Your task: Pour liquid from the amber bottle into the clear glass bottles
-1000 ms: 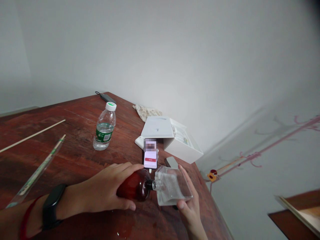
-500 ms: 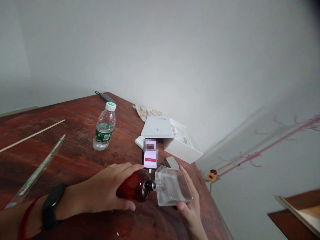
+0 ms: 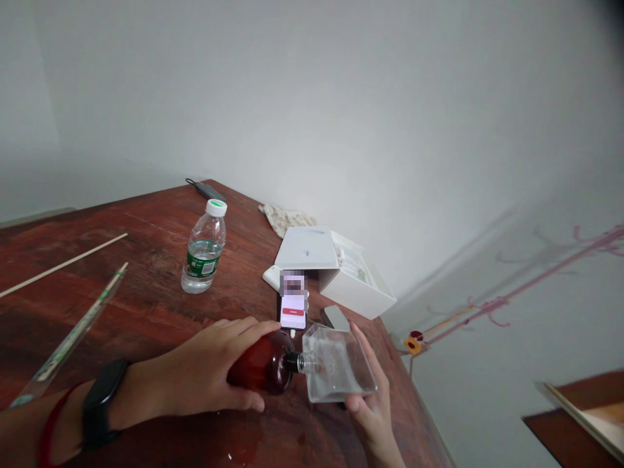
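Note:
My left hand [image 3: 209, 364] is wrapped round a dark reddish-brown bottle [image 3: 266, 365] that lies tilted on its side, its black neck pointing right. That neck meets the clear threaded mouth of a square transparent bottle [image 3: 336, 364], also on its side. My right hand [image 3: 373, 390] grips this clear bottle from the right, thumb below and fingers behind it. Its walls look frosted or wet inside; whether liquid is passing between the two I cannot tell. Just beyond the bottles lies a lit phone [image 3: 293, 309] with a white cable plugged into its near end.
A water bottle [image 3: 203, 250] with a white cap stands at left. Wrapped chopsticks [image 3: 82, 328] and a single stick [image 3: 65, 263] lie farther left. Behind the phone sit an opened white box [image 3: 358, 292], a cloth [image 3: 283, 218] and a grey object [image 3: 335, 317]. A pink rack [image 3: 492, 302] leans at right.
Almost nothing differs. Both hands keep their hold, and the two bottles stay mouth to mouth in nearly the same place.

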